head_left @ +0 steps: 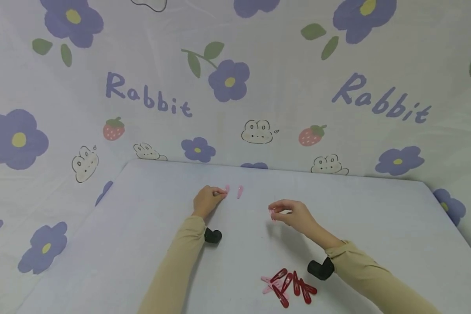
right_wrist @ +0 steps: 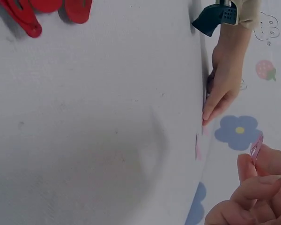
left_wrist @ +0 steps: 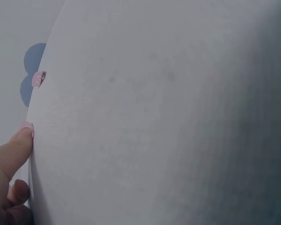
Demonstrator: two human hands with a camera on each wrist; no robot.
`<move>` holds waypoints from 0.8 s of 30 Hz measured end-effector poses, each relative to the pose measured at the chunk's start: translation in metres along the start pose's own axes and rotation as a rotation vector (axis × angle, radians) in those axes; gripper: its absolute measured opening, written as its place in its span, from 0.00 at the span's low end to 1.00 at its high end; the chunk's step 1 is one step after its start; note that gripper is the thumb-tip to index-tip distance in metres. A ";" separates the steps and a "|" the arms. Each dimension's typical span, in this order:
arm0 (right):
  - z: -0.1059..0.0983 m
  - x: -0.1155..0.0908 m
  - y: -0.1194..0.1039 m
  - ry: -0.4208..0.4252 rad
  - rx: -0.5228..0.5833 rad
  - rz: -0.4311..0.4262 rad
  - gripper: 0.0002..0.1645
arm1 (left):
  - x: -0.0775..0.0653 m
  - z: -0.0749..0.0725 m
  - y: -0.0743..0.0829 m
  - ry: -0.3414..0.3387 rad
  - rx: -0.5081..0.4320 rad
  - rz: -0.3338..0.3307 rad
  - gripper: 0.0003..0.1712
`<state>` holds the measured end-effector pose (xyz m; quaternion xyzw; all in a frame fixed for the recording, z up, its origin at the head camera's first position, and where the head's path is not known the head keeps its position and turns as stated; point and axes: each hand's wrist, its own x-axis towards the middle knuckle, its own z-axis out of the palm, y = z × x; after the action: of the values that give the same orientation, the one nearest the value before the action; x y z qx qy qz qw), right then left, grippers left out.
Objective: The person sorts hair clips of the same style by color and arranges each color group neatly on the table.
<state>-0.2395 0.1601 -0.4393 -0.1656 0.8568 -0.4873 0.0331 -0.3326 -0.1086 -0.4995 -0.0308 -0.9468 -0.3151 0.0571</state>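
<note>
Toward the far side of the table, my left hand (head_left: pixel 208 200) has its thumb and fingertips on one end of a pink hair clip (head_left: pixel 227 188). Just right of that clip lies a second pink snap clip (head_left: pixel 240 192), untouched. In the left wrist view the thumb (left_wrist: pixel 19 145) covers part of the held clip. My right hand (head_left: pixel 294 213) is raised over the table, farther right, and pinches another pink hair clip (right_wrist: pixel 256 148) between thumb and forefinger. Its other fingers are bent inward in the right wrist view.
A loose pile of dark red hair clips (head_left: pixel 297 283) lies near the front of the white table (head_left: pixel 141 261), with several pink clips (head_left: pixel 267 288) partly under them. Behind the table hangs a patterned cloth (head_left: pixel 274 100). Black wrist cameras (head_left: pixel 321 269) stick out from both sleeves.
</note>
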 end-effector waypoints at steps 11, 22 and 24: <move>0.002 0.026 -0.002 0.055 -0.031 -0.061 0.16 | 0.002 0.001 0.001 0.000 0.000 0.004 0.11; 0.004 0.053 0.007 0.000 0.130 -0.004 0.21 | 0.000 0.002 -0.001 0.016 -0.022 0.002 0.09; 0.006 0.057 0.008 0.014 0.137 -0.011 0.22 | -0.001 0.003 -0.001 0.023 -0.030 0.004 0.09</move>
<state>-0.2943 0.1412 -0.4433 -0.1642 0.8207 -0.5461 0.0359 -0.3324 -0.1074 -0.5026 -0.0299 -0.9412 -0.3294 0.0682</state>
